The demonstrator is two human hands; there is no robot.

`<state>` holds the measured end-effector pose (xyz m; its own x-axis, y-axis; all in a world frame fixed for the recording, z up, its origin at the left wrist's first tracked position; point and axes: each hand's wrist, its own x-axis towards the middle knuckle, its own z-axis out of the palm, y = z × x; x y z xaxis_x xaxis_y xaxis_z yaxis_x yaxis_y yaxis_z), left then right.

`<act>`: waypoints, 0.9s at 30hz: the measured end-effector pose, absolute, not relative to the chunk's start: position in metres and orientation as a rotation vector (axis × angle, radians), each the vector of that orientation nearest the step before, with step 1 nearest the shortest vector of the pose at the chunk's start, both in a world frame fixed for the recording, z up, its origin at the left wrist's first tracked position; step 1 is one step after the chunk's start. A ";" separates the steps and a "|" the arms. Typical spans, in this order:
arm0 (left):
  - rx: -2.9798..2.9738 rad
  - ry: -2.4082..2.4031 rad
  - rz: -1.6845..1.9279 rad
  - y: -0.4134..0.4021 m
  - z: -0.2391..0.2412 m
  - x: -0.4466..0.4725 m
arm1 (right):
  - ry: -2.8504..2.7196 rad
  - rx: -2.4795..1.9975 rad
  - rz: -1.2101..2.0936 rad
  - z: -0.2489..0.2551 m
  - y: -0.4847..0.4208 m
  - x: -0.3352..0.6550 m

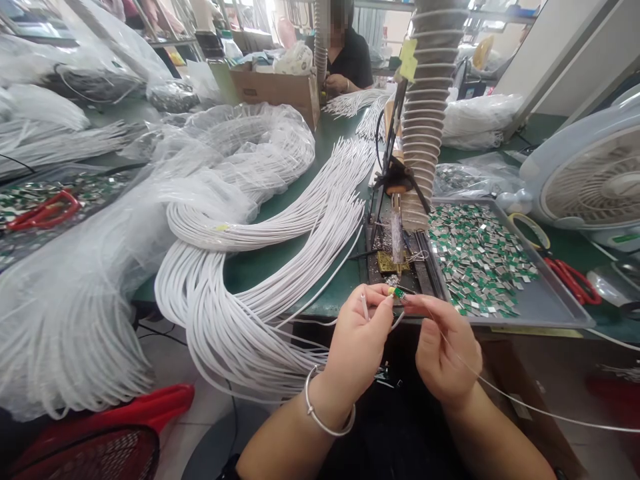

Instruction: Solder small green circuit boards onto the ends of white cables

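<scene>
My left hand point(361, 325), with a silver bangle at the wrist, pinches a white cable point(365, 307) whose end reaches a small green circuit-board connector point(399, 293). My right hand point(447, 347) is closed at the connector's other side, its fingertips beside the metal end. A thin silvery wire, seemingly solder wire point(500, 395), runs from those fingers off to the lower right. Just beyond both hands, a soldering iron point(397, 230) hangs tip down in a stand. Whether the right fingertips also touch the connector is hard to see.
Bundles of white cables point(280, 230) lie to the left, some in plastic bags. On the right stand a grey tray point(575, 310) of green connectors, red-handled scissors point(575, 280) and a fan point(595, 173). A ribbed hose point(430, 100) hangs over the iron. Another person point(357, 57) sits opposite.
</scene>
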<state>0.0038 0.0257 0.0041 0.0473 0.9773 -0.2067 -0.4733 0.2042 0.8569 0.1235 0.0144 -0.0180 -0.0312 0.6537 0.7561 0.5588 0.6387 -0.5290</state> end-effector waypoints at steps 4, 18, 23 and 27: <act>0.668 0.919 1.251 0.027 0.005 0.005 | -1.722 -0.984 0.083 -0.017 0.017 0.124; 0.615 0.876 1.257 0.031 0.013 0.008 | -1.751 -0.998 -0.058 -0.012 0.025 0.124; 0.588 0.852 1.248 0.033 0.017 0.008 | -1.745 -1.013 -0.129 -0.008 0.028 0.122; 0.583 0.847 1.257 0.034 0.018 0.008 | -1.744 -1.040 -0.166 -0.007 0.030 0.122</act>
